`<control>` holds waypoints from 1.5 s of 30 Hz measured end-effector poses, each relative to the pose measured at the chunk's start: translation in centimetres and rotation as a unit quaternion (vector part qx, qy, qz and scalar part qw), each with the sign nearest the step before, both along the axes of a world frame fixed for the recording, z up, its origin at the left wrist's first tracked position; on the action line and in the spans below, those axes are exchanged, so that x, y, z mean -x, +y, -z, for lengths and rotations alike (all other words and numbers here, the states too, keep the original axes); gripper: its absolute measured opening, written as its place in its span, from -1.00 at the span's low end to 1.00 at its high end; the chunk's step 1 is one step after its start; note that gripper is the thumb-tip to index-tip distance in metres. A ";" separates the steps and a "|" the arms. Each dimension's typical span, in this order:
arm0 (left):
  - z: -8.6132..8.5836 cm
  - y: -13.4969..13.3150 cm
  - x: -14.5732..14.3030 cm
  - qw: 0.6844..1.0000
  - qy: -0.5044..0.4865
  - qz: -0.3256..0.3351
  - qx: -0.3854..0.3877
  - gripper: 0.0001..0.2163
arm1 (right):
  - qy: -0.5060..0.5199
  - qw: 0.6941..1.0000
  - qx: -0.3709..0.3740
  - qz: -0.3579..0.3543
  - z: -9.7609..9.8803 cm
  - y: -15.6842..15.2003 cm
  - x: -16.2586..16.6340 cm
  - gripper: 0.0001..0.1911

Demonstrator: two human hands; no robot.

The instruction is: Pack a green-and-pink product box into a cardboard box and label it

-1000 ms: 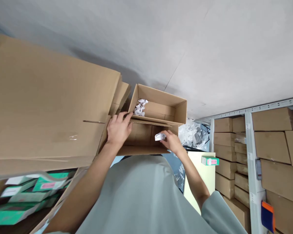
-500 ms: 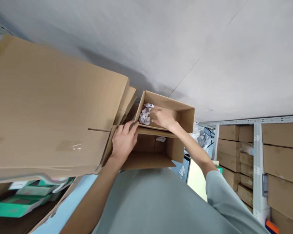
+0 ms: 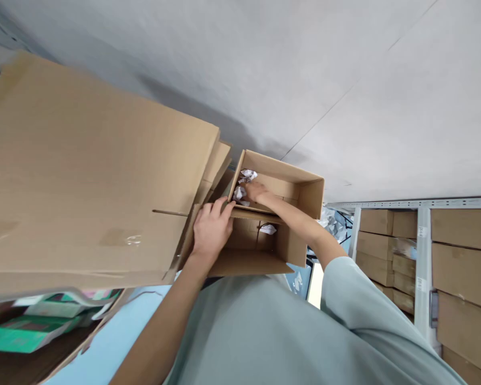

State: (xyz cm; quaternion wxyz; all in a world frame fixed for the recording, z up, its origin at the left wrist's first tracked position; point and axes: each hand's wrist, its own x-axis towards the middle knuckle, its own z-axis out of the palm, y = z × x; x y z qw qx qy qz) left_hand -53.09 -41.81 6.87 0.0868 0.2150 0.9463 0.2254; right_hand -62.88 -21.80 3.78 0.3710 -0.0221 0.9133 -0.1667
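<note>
Metal shelving (image 3: 424, 256) stands toward four o'clock; left hand (image 3: 213, 227), half-curled, holds the lower carton (image 3: 248, 262); right hand (image 3: 257, 191) meets crumpled paper (image 3: 239, 193) inside the upper carton (image 3: 310, 198), grip unclear.

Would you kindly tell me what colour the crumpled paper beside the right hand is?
The crumpled paper is white, showing best in the head view.

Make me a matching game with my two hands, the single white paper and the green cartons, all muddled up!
1. left hand
2. right hand
3. single white paper
4. green cartons

A. inside the nearer open box
B. at the picture's lower left
C. inside the farther open box, by crumpled paper
D. at the edge between both open boxes

Pairs: 1-D, 2-C, 3-A, 4-B
</note>
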 end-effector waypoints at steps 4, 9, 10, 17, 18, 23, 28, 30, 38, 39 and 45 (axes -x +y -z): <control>-0.3 0.1 0.0 1.000 0.013 0.000 -0.011 -0.56 | 0.026 0.999 -0.014 0.027 -3.4 3.5 -1.9 -0.41; -0.6 0.2 -0.2 1.000 0.025 0.008 -0.014 -0.55 | 0.118 0.979 0.081 0.144 -10.0 7.2 -8.2 -0.36; -0.6 0.2 -0.2 1.000 0.022 0.009 -0.016 -0.55 | 0.130 0.973 0.093 0.166 -11.2 7.5 -10.1 -0.34; -0.5 0.5 -0.1 1.000 0.001 0.006 -0.030 -0.51 | 0.110 0.962 0.143 0.203 -14.6 6.2 -22.1 -0.25; -0.5 0.6 -0.2 1.000 0.000 0.005 -0.029 -0.51 | 0.095 0.965 0.137 0.201 -14.3 5.8 -22.9 -0.25; -0.4 0.5 -0.4 1.000 0.008 0.005 -0.018 -0.50 | 0.036 0.979 0.105 0.172 -11.5 4.2 -23.3 -0.30; -0.3 0.5 -0.5 1.000 0.014 0.002 -0.011 -0.52 | -0.009 0.990 0.061 0.126 -9.4 3.3 -21.5 -0.20; -0.4 0.5 -0.5 1.000 0.008 0.000 -0.009 -0.53 | -0.024 0.993 0.036 0.111 -9.7 3.3 -20.9 -0.18; -1.0 0.4 -0.3 1.000 -0.019 -0.003 -0.005 -0.50 | 0.068 0.995 0.051 0.047 -12.5 4.7 -12.9 -0.67; -1.0 0.4 -0.3 1.000 -0.018 -0.003 -0.002 -0.50 | 0.076 0.995 0.042 0.039 -11.7 4.8 -10.9 -0.67; -0.5 0.2 -0.2 1.000 -0.017 -0.009 0.005 -0.51 | 0.027 0.999 -0.036 0.006 -1.3 4.2 1.7 -0.33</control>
